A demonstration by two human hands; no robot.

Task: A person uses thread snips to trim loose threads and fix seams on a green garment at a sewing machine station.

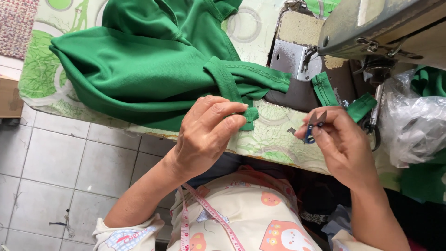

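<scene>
- Green knit garment (139,65) lies heaped on my patterned table cover (42,79), from ten to twelve o'clock.
- Sewing machine (371,28) stands at one o'clock, a green strip (324,89) on its bed.
- My left hand (204,135) pinches the garment's hem at centre, fingers pressed together.
- My right hand (344,144), at three o'clock, pinches small blue-handled thread snips (313,124).
</scene>
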